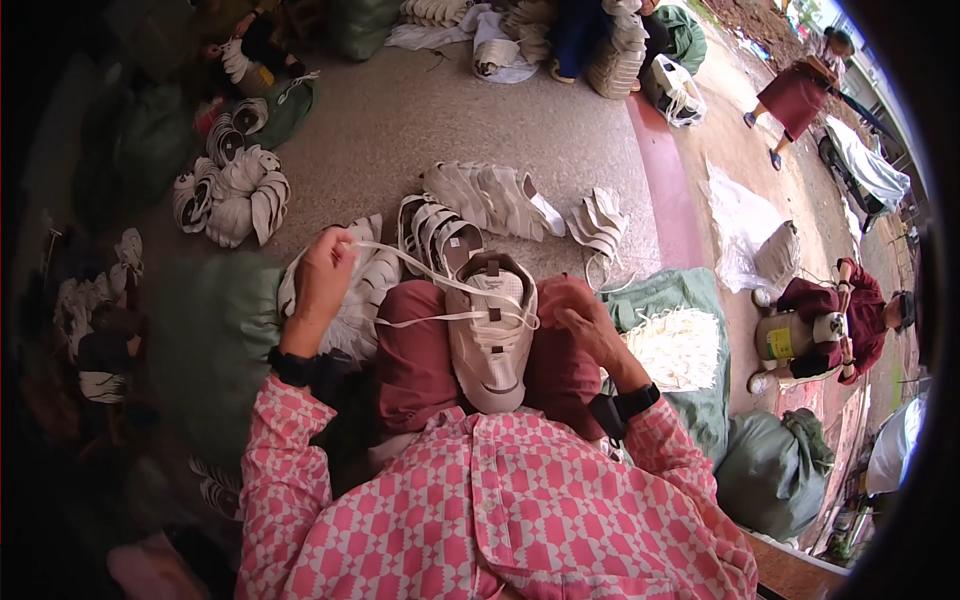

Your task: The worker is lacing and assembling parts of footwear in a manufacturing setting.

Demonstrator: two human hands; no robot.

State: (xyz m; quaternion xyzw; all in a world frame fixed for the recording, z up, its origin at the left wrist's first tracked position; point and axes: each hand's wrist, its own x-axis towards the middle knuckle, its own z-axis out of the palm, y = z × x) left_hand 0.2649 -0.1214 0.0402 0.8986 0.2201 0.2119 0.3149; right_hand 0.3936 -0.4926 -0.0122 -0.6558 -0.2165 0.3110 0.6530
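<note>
A white sneaker [488, 350] rests between my knees, its toe toward me and its opening away. A pale shoelace [415, 262] runs from it in a long loop to the left. The fingers of my left hand [323, 274] are pinched on that lace, raised beyond the left knee. My right hand [586, 318] is at the sneaker's right side, above the right knee, with its fingers curled in. Lace lies close to those fingertips, but whether they grip it is hidden.
Nested white shoe uppers [485, 195] lie on the floor ahead, with another stack [600, 222] to their right. White laces [678, 345] are heaped on green cloth [705, 290] at my right. A bundle of uppers [365, 290] sits left. People sit and walk farther off.
</note>
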